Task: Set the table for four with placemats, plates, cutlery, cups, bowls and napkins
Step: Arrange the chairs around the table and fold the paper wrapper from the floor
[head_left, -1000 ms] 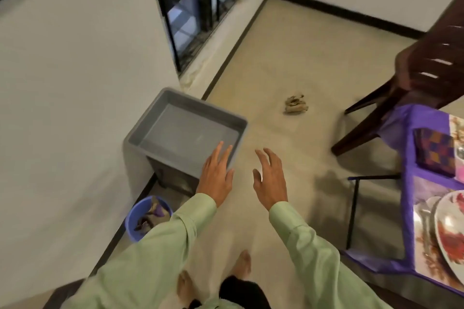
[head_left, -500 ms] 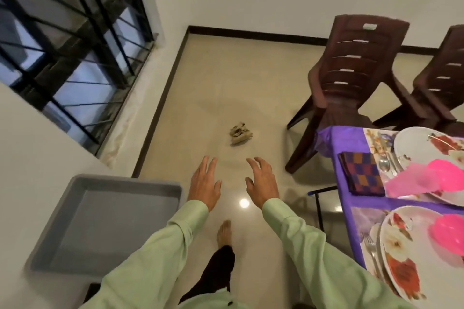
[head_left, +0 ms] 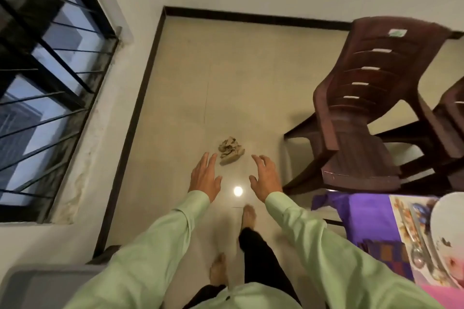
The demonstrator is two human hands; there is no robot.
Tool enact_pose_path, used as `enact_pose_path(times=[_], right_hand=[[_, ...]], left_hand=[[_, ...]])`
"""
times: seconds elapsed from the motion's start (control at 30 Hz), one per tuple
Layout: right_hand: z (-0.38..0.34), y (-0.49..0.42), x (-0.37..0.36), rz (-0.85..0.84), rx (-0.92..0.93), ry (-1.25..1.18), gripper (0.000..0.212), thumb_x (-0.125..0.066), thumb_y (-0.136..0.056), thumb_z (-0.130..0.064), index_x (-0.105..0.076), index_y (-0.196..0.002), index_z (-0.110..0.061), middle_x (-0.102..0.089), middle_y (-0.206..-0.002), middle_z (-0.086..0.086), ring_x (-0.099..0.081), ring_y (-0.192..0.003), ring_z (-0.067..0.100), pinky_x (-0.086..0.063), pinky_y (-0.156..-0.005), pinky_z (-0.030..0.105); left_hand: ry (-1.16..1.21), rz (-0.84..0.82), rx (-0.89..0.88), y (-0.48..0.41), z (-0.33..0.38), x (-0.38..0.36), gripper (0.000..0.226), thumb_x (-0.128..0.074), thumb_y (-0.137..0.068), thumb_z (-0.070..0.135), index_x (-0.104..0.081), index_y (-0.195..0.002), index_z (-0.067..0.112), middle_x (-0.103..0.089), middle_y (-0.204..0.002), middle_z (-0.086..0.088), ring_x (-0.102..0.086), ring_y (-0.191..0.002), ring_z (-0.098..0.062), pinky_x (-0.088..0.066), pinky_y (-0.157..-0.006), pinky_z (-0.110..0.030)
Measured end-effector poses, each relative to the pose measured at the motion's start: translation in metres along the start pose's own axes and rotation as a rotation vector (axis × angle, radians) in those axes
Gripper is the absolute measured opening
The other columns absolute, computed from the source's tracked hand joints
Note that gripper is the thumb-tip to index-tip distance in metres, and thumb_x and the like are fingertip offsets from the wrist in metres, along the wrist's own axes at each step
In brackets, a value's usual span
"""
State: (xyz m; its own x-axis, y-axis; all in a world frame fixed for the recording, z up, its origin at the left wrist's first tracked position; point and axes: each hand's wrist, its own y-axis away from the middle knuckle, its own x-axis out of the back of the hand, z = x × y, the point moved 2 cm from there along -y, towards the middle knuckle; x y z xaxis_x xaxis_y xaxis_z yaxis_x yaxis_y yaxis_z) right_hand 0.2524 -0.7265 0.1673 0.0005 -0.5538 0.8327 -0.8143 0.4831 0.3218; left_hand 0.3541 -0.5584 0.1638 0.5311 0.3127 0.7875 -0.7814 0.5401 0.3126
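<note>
Pale-green sleeves end in a left hand (head_left: 204,177) and right hand (head_left: 265,178), both spread and empty above glossy tile floor (head_left: 238,78) near a crumpled rag (head_left: 231,150). Ribbed plastic chair (head_left: 364,108) bounds open floor; purple-clothed surface (head_left: 369,221) carries floral placemat (head_left: 404,223), spoon (head_left: 415,253), round plate (head_left: 447,228).

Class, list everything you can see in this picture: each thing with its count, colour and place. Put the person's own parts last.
Slatted plastic chair: one whole, dark brown, right; a second shows partly behind.
Crumpled cloth scrap: one, beige, floor centre.
Purple tablecloth: one, lower right.
White floral plate: one, right edge.
Metal cutlery: silver, left of plate; count unclear.
Checked napkin: one, purple-orange.
Grey plastic tub: one, bottom left.
Barred window: one, black, left.
Left hand: open, empty.
Right hand: open, empty.
</note>
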Motion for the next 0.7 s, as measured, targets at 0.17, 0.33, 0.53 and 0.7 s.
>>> enact_pose_path(times=[0.17, 0.33, 0.53, 0.7], right_hand=[[0.033, -0.127, -0.020, -0.089, -0.167, -0.252, 0.060, -0.058, -0.095, -0.026, -0.035, -0.149, -0.020, -0.032, -0.151, 0.007, -0.033, -0.138, 0.027, -0.032, -0.113, 0.037], [0.084, -0.262, -0.097, -0.129, -0.330, -0.505, 0.058, -0.056, -0.097, -0.032, -0.034, -0.150, -0.024, -0.033, -0.151, 0.004, -0.034, -0.139, 0.023, -0.029, -0.114, 0.034], [0.175, -0.401, -0.264, -0.174, -0.628, -0.807, 0.064, -0.051, -0.095, -0.054, -0.026, -0.151, -0.040, -0.027, -0.152, -0.002, -0.035, -0.139, 0.021, -0.033, -0.108, 0.035], [0.237, -0.478, -0.409, -0.217, -0.824, -0.988, 0.080, -0.052, -0.085, -0.066, -0.009, -0.151, -0.048, -0.020, -0.160, 0.001, -0.030, -0.143, 0.030, -0.036, -0.109, 0.060]], left_hand=[[0.085, -0.071, 0.151, -0.122, -0.023, -0.028, 0.071, -0.058, -0.095, 0.022, -0.019, -0.154, 0.022, -0.011, -0.163, -0.006, -0.016, -0.149, -0.023, -0.021, -0.119, -0.038], [0.230, -0.140, 0.277, -0.269, -0.076, -0.097, 0.067, -0.060, -0.094, 0.024, -0.028, -0.152, 0.020, -0.028, -0.158, -0.007, -0.026, -0.146, -0.023, -0.023, -0.117, -0.035], [0.291, -0.259, 0.291, -0.460, -0.170, -0.244, 0.066, -0.059, -0.094, 0.038, -0.032, -0.152, 0.020, -0.034, -0.156, -0.007, -0.033, -0.142, -0.023, -0.027, -0.113, -0.033], [0.347, -0.331, 0.251, -0.560, -0.238, -0.377, 0.072, -0.052, -0.093, 0.057, -0.030, -0.153, 0.024, -0.034, -0.155, -0.006, -0.029, -0.144, -0.023, -0.022, -0.117, -0.034]])
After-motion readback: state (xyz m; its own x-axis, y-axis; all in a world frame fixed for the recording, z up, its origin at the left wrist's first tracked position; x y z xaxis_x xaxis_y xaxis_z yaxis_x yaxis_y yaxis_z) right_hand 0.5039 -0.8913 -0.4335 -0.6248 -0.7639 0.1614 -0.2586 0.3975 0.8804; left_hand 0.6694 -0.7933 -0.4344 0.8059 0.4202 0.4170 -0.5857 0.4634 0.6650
